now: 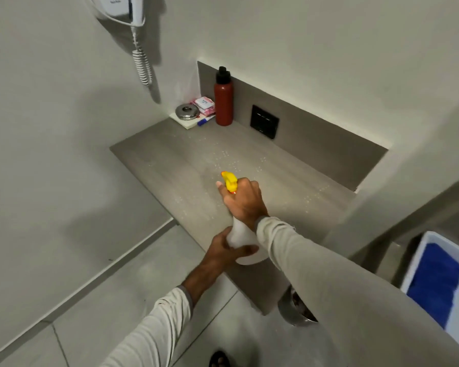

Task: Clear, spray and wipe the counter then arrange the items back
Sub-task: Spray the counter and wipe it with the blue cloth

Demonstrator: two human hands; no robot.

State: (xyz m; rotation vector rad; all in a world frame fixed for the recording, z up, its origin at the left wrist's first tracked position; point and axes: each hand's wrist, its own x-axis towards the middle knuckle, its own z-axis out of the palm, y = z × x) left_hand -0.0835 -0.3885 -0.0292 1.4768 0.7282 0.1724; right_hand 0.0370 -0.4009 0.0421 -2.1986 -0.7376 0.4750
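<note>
A white spray bottle [243, 241] with a yellow nozzle [229, 180] is held over the grey counter [170, 160], nozzle pointing toward the far wall. My right hand [243, 201] grips the trigger head. My left hand [224, 249] cups the bottle's base. Fine droplets speckle the counter's middle and right side. At the far left corner stand a red bottle with a black cap [223, 98], a round metal tin [187, 112] on a white pad [186, 123], a pink packet [204, 104] and a blue marker [206, 120].
A black switch panel [264, 121] sits in the grey backsplash. A wall-mounted white hair dryer with a coiled cord [141, 62] hangs at upper left. A white bin with a blue cloth [432, 282] is at lower right, a metal bowl [293, 309] below the counter edge.
</note>
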